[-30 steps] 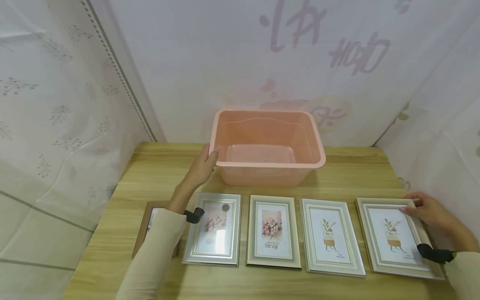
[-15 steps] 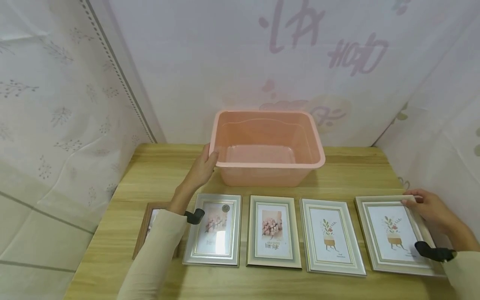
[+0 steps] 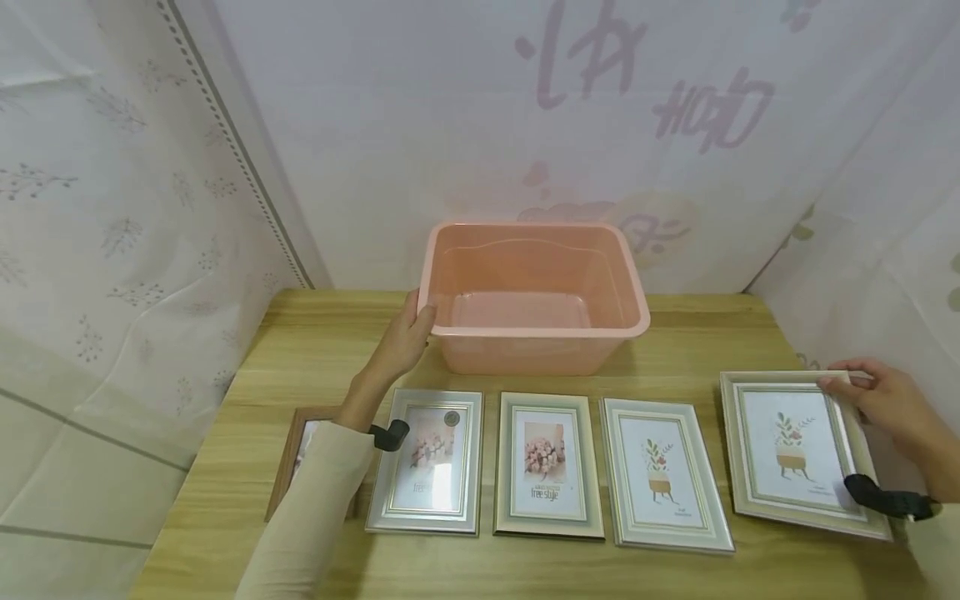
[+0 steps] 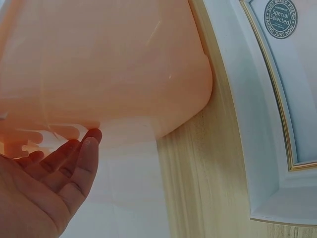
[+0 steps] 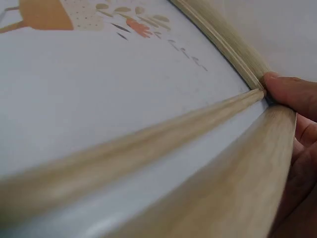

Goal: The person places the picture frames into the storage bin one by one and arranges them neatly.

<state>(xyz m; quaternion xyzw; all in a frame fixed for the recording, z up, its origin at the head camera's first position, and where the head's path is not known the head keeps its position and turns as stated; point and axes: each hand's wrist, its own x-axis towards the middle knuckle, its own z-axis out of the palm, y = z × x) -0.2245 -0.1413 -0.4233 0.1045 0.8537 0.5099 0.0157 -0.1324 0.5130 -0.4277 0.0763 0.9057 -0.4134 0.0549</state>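
Observation:
My left hand (image 3: 405, 340) grips the left rim of a pink plastic basin (image 3: 525, 354) at the back of the table, thumb on top. In the left wrist view its fingers (image 4: 79, 173) reach up against the basin's outer wall (image 4: 114, 69). At the far right, my right hand (image 3: 892, 408) pinches the top right corner of a pale cream picture frame (image 3: 787, 446) with a plant print. The thumb (image 5: 285, 89) lies on the front of the corner, fingers behind. That frame is tilted, its top edge raised.
Left of the held frame lie another plant-print frame (image 3: 663, 475) and two flower-print frames, one cream (image 3: 546, 467) and one silver (image 3: 427, 462). My left forearm partly covers a brown wooden frame (image 3: 285, 471). Patterned fabric (image 3: 360, 125) hangs behind the wooden table (image 3: 330, 333).
My right hand has raised the rightmost picture frame's top edge and shifted it slightly up and right. My left hand and the basin have stayed in place.

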